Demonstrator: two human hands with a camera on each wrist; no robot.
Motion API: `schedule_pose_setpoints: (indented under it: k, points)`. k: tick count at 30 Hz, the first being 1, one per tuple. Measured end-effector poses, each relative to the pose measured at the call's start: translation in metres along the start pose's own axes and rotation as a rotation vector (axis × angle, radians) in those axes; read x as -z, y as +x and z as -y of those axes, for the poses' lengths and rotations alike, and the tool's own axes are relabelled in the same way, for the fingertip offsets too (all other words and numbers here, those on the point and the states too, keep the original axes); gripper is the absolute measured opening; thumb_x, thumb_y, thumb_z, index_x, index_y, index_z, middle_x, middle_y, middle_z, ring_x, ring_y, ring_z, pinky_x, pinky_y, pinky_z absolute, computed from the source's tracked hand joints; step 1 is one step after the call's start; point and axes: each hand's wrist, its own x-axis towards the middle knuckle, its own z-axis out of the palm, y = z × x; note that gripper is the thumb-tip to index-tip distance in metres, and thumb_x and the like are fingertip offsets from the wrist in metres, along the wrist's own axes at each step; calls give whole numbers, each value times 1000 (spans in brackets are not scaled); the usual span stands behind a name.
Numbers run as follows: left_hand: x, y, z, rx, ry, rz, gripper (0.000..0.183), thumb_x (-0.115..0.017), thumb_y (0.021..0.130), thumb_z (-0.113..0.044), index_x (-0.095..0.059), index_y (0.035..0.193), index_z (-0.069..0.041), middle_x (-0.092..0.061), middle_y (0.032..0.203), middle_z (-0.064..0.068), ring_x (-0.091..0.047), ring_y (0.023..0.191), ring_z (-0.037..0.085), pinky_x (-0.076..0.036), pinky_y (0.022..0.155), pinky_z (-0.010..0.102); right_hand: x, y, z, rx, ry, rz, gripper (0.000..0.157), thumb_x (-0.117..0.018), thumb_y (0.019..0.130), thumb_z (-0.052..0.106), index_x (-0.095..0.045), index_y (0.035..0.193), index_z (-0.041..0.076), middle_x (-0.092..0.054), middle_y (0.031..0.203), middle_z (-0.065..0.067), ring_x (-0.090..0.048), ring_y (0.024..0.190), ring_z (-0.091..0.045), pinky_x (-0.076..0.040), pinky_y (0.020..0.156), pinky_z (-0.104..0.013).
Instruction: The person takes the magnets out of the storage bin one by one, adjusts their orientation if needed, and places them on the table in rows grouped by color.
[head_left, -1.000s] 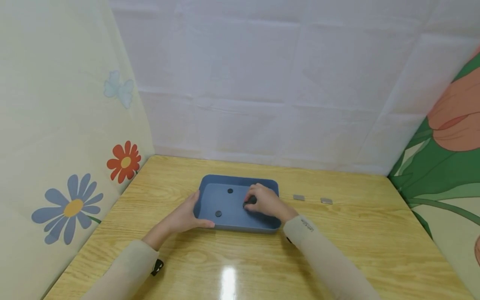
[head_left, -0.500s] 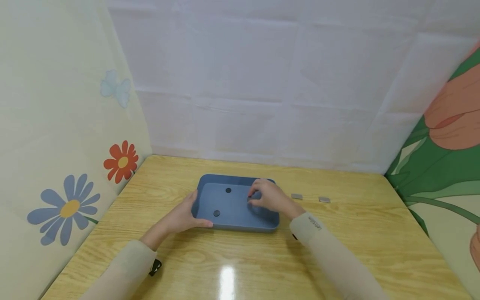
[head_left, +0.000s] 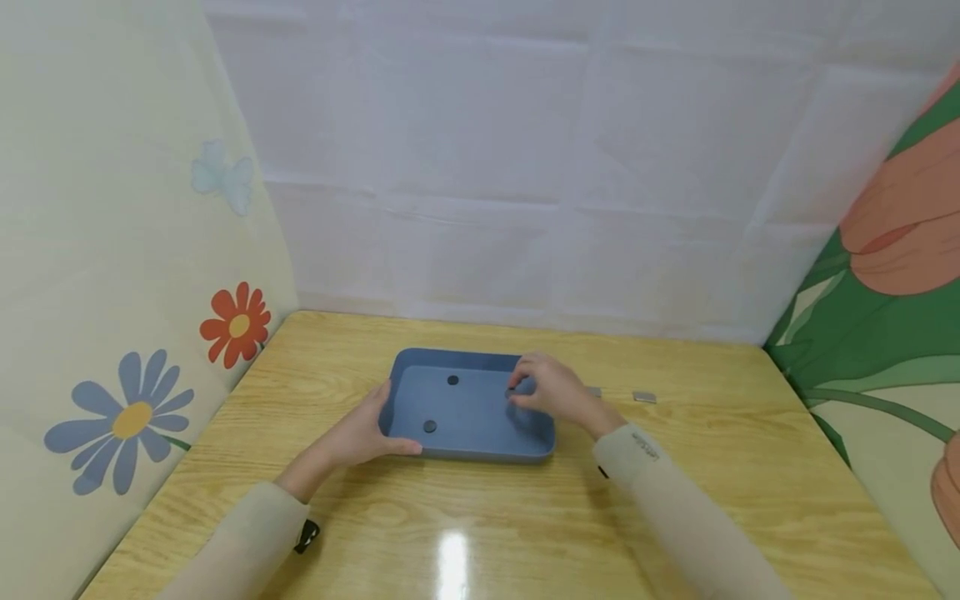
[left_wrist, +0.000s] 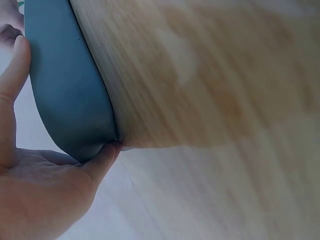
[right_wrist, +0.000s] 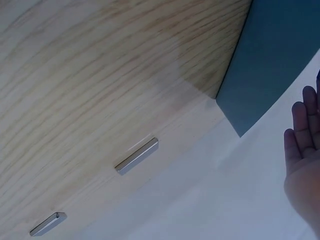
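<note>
A shallow blue tray [head_left: 480, 417] sits on the wooden table. My left hand [head_left: 362, 435] grips its left end, thumb along the front rim and fingers round the side; the left wrist view shows a fingertip at the tray's [left_wrist: 70, 85] lower edge. Over the tray's right part, my right hand [head_left: 555, 390] pinches a small dark disc [head_left: 511, 392] between thumb and fingertips. Two similar dark discs, one farther back [head_left: 453, 380] and one nearer the front [head_left: 430, 427], lie on the tray floor. Only part of the right hand [right_wrist: 305, 150] shows in the right wrist view.
To the right of the tray, two small flat silver-grey bars, one nearer [right_wrist: 137, 156] and one farther off [right_wrist: 47, 224], lie on the table [head_left: 720, 442]. My right hand partly covers one in the head view. A white cloth [head_left: 465, 167] hangs behind the table.
My right hand has shifted right and slightly back with its pinched disc, now partly covering one silver bar. My left hand keeps its grip on the tray; the two loose discs stay put.
</note>
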Motion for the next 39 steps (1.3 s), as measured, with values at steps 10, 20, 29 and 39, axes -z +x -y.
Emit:
schedule_pose_setpoints:
  k: [10,20,29,39]
  points:
    - [-1,1,2,1,6,-6,133,-78,68,-60,3,152,4,-2,160,26,-10,146,46,-21,116,61,9,-9,-8,-40,1,-17,11,-75,83,28,-69,92,23,-64,106,5,-59,106,-18,-52,90,-36]
    - [1,0,1,-3,-3,-2,133,-78,68,-59,4,152,3,-1,160,26,-10,147,46,-20,116,61,21,-23,-21,-24,0,-68,13,-76,81,26,-70,91,20,-64,113,-2,-59,112,-22,-52,95,-42]
    - [1,0,1,-10,-11,-3,132,-79,69,-57,4,152,3,-1,160,26,-9,147,46,-20,116,61,31,-37,-37,-29,-31,-109,13,-76,81,25,-68,89,20,-65,104,1,-58,105,-20,-53,88,-40]
    - [1,1,1,-10,-2,-1,131,-79,69,-56,3,152,3,-1,160,25,-9,147,46,-21,116,61,40,-53,-46,-52,-39,-119,12,-76,82,24,-68,89,20,-64,106,2,-59,105,-21,-52,89,-41]
